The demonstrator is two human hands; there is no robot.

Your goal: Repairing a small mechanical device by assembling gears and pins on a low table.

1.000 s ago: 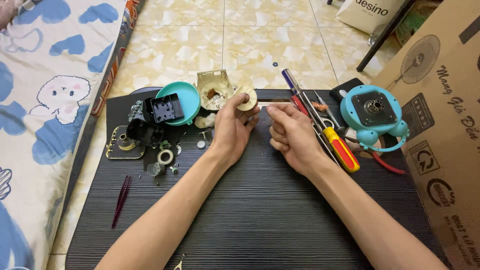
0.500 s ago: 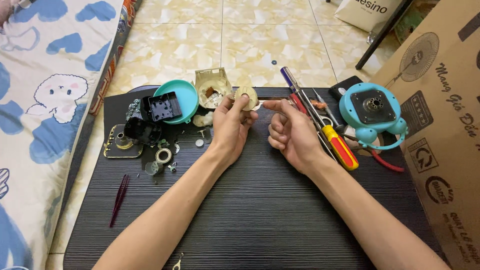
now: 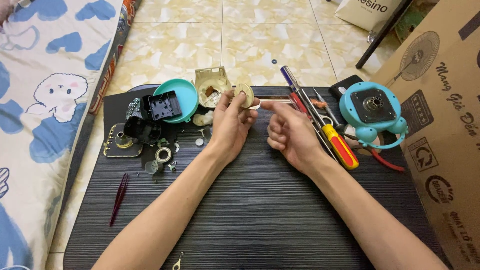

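Note:
My left hand (image 3: 233, 122) holds a small round beige plastic disc (image 3: 245, 94) upright between thumb and fingers, above the far part of the black ribbed mat (image 3: 260, 210). My right hand (image 3: 290, 132) is just to its right, index finger stretched toward the disc, the other fingers curled, holding nothing that I can see. Just behind the disc stands a beige plastic housing (image 3: 212, 86) with its inside showing.
Left of my hands lie a teal round cover (image 3: 180, 97), black plastic parts (image 3: 150, 120), a brass-edged plate (image 3: 120, 141) and small washers. Screwdrivers (image 3: 320, 120) and a teal motor base (image 3: 372, 110) lie right. Dark tweezers (image 3: 119, 197) front left. Cardboard box (image 3: 445, 115) right; mattress (image 3: 40, 115) left.
My left hand has turned the beige disc more upright. My right hand has drawn slightly back from it, with its index finger still pointing at the disc.

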